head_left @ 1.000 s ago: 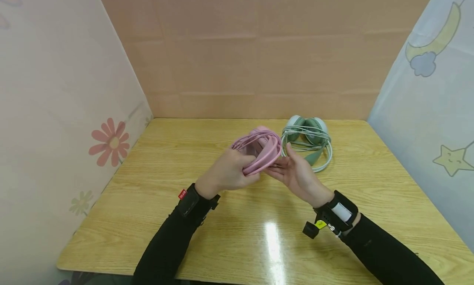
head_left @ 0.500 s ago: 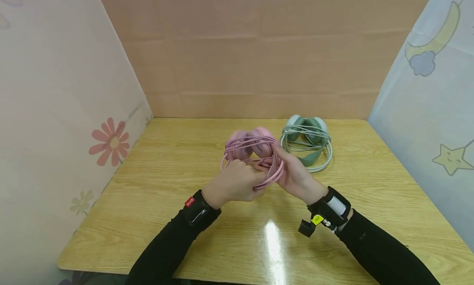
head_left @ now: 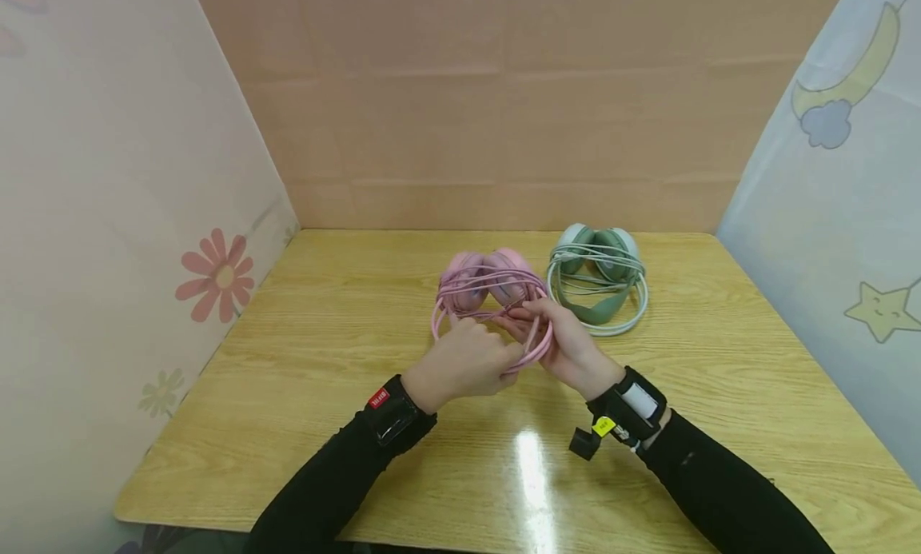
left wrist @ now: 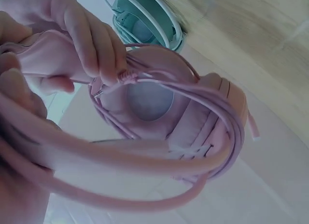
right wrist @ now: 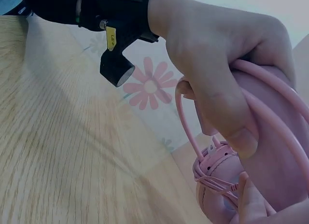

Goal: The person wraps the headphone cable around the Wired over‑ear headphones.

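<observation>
Pink over-ear headphones (head_left: pixel 508 280), wrapped in their own thin cord, are held up over the table between both hands. My left hand (head_left: pixel 471 357) grips the headband and the thicker cord loops at the near end; the right wrist view shows its thumb (right wrist: pixel 244 139) pressed on the band. From the right, my right hand (head_left: pixel 572 348) reaches into the loops. In the left wrist view its fingers (left wrist: pixel 104 50) pinch the cord at a short ribbed piece (left wrist: pixel 128 77) beside an ear cup (left wrist: pixel 181 74). Both ear cups point to the back of the table.
Green headphones (head_left: pixel 602 308), wound with a pale green cord, lie at the back right, close beyond my right hand. The wooden table (head_left: pixel 288 410) has a brown paper wall (head_left: pixel 504 138) behind it and printed panels at both sides.
The pink headphones have turned, bringing both ear cups into sight. My left hand has shifted nearer and rightward. My right hand went from an open palm beside them to pinching the cord.
</observation>
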